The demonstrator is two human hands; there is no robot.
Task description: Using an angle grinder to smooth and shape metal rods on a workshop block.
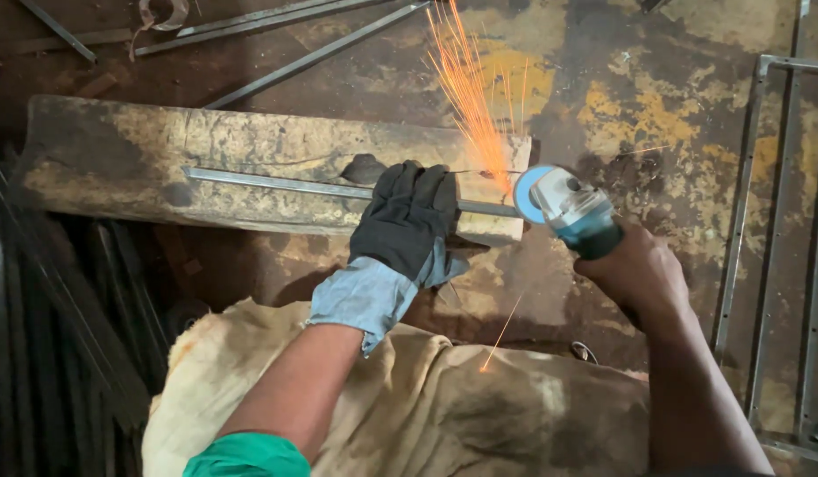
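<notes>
A long thin metal bar (276,183) lies along a worn wooden block (250,146). My left hand (407,221), in a black and grey work glove, presses down on the bar near its right end. My bare right hand (637,269) grips a teal angle grinder (572,212). The grinder's disc (525,193) meets the bar at the block's right edge. Orange sparks (466,84) fly up and away from the cut.
A tan cloth (409,397) covers my lap in the foreground. Loose metal rods (311,57) lie on the stained floor beyond the block. A welded metal frame (776,230) rests at the right. Dark bars (46,336) are stacked at the left.
</notes>
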